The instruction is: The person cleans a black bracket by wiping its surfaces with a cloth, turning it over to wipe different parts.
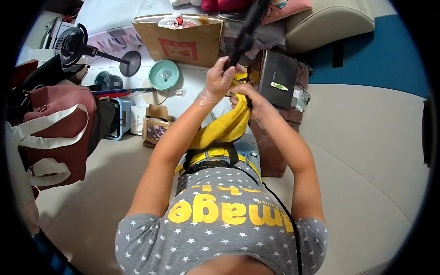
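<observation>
A dark, pole-like object slants up from my hands and leaves the frame at the top; I cannot make out its kind. My left hand, in a clear plastic glove, is wrapped around its lower end. Just below and to the right, my right hand grips a yellow cloth with a dark edge. The cloth hangs down in folds above my lap, over the yellow and black belt at my waist. Between the hands, the pole's lower end and part of the cloth are hidden by my fingers.
Right of my hands, a closed laptop bears a small tube. A cardboard box stands ahead. On the left are a teal basin, a black fan, a grey bucket and a maroon bag.
</observation>
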Available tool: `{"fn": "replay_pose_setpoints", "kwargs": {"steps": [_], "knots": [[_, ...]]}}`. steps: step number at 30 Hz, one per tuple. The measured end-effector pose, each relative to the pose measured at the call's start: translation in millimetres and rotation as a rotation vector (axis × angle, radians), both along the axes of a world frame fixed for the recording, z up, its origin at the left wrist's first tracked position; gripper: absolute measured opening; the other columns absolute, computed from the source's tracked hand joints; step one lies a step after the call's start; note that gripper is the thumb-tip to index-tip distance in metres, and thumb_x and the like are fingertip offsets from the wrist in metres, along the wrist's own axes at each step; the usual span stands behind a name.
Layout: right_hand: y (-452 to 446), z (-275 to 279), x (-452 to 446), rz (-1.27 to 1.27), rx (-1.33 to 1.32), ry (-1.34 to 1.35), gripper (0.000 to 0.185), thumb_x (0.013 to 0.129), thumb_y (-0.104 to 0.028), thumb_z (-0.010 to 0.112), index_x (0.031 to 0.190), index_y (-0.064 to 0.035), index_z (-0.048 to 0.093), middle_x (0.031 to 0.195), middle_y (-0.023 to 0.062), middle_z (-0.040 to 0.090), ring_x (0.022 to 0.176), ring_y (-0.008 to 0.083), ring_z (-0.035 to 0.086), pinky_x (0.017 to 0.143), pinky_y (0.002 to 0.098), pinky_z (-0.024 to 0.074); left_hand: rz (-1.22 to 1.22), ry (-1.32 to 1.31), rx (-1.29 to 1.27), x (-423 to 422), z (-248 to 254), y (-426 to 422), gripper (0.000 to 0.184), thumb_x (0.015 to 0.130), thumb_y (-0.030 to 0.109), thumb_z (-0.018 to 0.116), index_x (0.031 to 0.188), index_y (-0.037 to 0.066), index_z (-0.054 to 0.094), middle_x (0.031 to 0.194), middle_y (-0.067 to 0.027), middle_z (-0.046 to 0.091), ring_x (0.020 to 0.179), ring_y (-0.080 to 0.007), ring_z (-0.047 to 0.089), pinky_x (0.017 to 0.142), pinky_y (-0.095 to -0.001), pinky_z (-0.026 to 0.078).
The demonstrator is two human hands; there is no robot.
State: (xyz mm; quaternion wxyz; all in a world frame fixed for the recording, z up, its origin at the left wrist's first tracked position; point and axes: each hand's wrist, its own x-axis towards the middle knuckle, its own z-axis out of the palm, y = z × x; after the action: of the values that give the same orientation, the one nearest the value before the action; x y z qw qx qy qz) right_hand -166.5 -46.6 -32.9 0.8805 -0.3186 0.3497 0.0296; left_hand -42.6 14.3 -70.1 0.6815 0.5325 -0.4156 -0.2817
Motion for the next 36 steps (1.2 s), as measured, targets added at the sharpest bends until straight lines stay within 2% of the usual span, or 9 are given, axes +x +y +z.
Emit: {"fn": "replay_pose_setpoints", "kwargs": {"steps": [2, 4, 8, 13, 20, 27, 30, 31, 36], "knots": [[-8, -21, -5, -0.047, 0.276, -0.215, 0.017, 0.079, -0.019, 0.060, 0.086, -0.0089, 0.049, 0.064, 0.0009, 0.048, 0.054, 0.0115, 0.048, 0.053, 0.0253, 0.0427, 0.012, -0.118, -0.031, 4, 7, -3, 0.036, 0.095, 0.032, 0.042, 0.104, -0.002, 0.046, 0.085, -0.0144, 0.064, 0.082, -0.0207, 0.064, 0.087, -0.0342, 0.047], [-5, -9, -3, -0.077, 0.339, -0.323, 0.021, 0.079, -0.020, 0.059, 0.094, -0.0081, 0.049, 0.064, 0.0011, 0.048, 0.054, 0.0118, 0.048, 0.052, 0.0254, 0.0423, 0.073, -0.075, -0.130, 6, 16, -8, 0.035, 0.094, 0.032, 0.047, 0.102, -0.001, 0.047, 0.080, -0.0096, 0.064, 0.076, -0.0165, 0.064, 0.070, -0.0271, 0.051], [0, 6, -14, -0.250, 0.033, -0.271, 0.033, 0.080, -0.019, 0.058, 0.107, -0.0047, 0.047, 0.073, 0.0034, 0.052, 0.062, 0.0132, 0.053, 0.057, 0.0266, 0.0459, 0.172, 0.664, -0.203, 16, 34, -8, 0.040, 0.094, 0.042, 0.040, 0.097, 0.002, 0.044, 0.076, -0.0135, 0.062, 0.073, -0.0247, 0.064, 0.079, -0.0385, 0.051], [-5, 3, -26, -0.451, -0.169, -0.189, 0.040, 0.078, -0.015, 0.059, 0.114, -0.0038, 0.047, 0.083, 0.0042, 0.058, 0.072, 0.0140, 0.058, 0.065, 0.0278, 0.0490, -0.025, 1.427, 0.055, 33, 33, 17, 0.038, 0.089, 0.046, 0.047, 0.094, 0.008, 0.051, 0.067, 0.0003, 0.046, 0.059, -0.0135, 0.048, 0.063, -0.0278, 0.047], [-10, 21, -28, -0.505, -0.342, -0.112, 0.035, 0.078, -0.013, 0.061, 0.109, -0.0028, 0.051, 0.078, 0.0027, 0.056, 0.065, 0.0128, 0.056, 0.062, 0.0266, 0.0482, -0.324, 1.305, 0.124, 10, 43, 29, 0.044, 0.091, 0.052, 0.039, 0.090, 0.008, 0.047, 0.060, -0.0011, 0.043, 0.045, -0.0109, 0.039, 0.043, -0.0238, 0.032], [-13, 19, -31, -0.529, -0.396, -0.061, 0.033, 0.078, -0.012, 0.062, 0.108, -0.0036, 0.053, 0.080, 0.0017, 0.057, 0.068, 0.0104, 0.055, 0.064, 0.0242, 0.0463, -0.645, 1.245, 0.211, 2, 47, 40, 0.050, 0.091, 0.052, 0.040, 0.093, 0.004, 0.050, 0.058, -0.0054, 0.049, 0.042, -0.0136, 0.043, 0.039, -0.0244, 0.033], [-12, 26, -27, -0.587, -0.289, -0.191, 0.033, 0.081, -0.019, 0.059, 0.110, -0.0036, 0.053, 0.097, 0.0063, 0.060, 0.085, 0.0167, 0.060, 0.079, 0.0318, 0.0494, -0.730, 1.118, 0.233, 3, 42, 46, 0.050, 0.091, 0.052, 0.039, 0.091, 0.003, 0.050, 0.056, -0.0057, 0.049, 0.040, -0.0129, 0.043, 0.037, -0.0248, 0.034], [-17, 17, -30, -0.583, -0.251, -0.182, 0.040, 0.085, -0.031, 0.058, 0.113, -0.0038, 0.052, 0.108, 0.0088, 0.059, 0.096, 0.0209, 0.059, 0.087, 0.0356, 0.0476, -0.747, 1.094, 0.212, 1, 42, 47, 0.048, 0.093, 0.049, 0.039, 0.090, 0.003, 0.050, 0.054, -0.0060, 0.049, 0.038, -0.0121, 0.042, 0.034, -0.0243, 0.033], [-27, 38, -25, -0.652, -0.306, -0.200, 0.052, 0.087, -0.049, 0.052, 0.117, -0.0075, 0.051, 0.111, 0.0046, 0.057, 0.103, 0.0193, 0.054, 0.092, 0.0334, 0.0433, -0.820, 0.999, 0.391, 17, 38, 61, 0.045, 0.094, 0.045, 0.039, 0.081, 0.002, 0.049, 0.051, -0.0054, 0.046, 0.033, -0.0111, 0.039, 0.028, -0.0223, 0.030]]}}
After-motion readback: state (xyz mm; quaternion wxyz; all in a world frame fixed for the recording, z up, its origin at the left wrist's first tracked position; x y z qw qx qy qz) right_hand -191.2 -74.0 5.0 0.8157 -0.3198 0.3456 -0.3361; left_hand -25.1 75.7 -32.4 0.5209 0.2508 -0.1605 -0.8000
